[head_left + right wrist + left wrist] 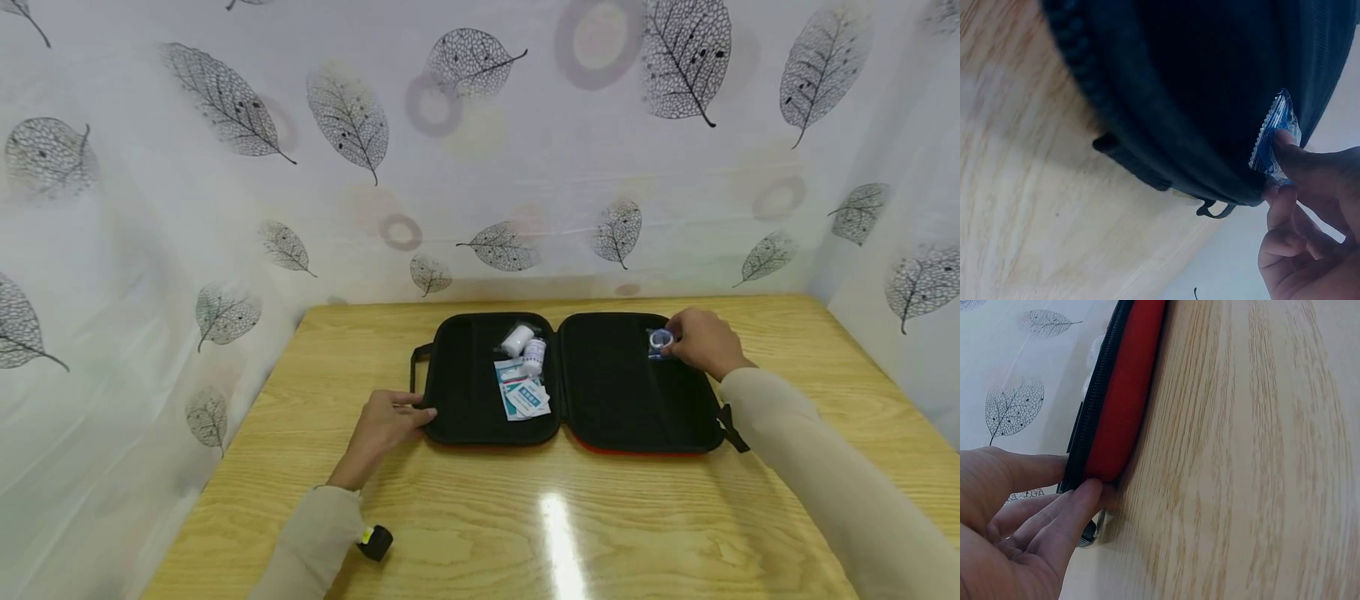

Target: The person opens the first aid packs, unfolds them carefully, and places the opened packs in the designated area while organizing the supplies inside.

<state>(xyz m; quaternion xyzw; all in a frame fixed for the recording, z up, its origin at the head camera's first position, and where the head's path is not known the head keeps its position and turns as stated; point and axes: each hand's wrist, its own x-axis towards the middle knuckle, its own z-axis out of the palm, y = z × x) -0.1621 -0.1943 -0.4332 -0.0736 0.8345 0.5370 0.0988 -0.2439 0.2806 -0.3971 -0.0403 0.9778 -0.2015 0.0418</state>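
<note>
Your left hand (pixel 386 425) grips the open black-and-red fabric case (pixel 607 392) at near left, a white plastic bottle (pixel 534 357) and blue-white sachets (pixel 528 398) already in its left half, while your right hand (pixel 705 340) pinches a blue plastic packet (pixel 658 342), unreleased, at far right.

Leaf-printed sheeting (pixel 495 167) hangs behind a wooden table (pixel 465 508).

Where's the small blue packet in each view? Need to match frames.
Head: packet right of centre, just below mid-height, pinched by the right hand.
Left wrist: not in it.
Right wrist: right of centre, near mid-height, between thumb and finger.
Shared landmark: the zip case, in all three views; its red side shows large in left wrist.
</note>
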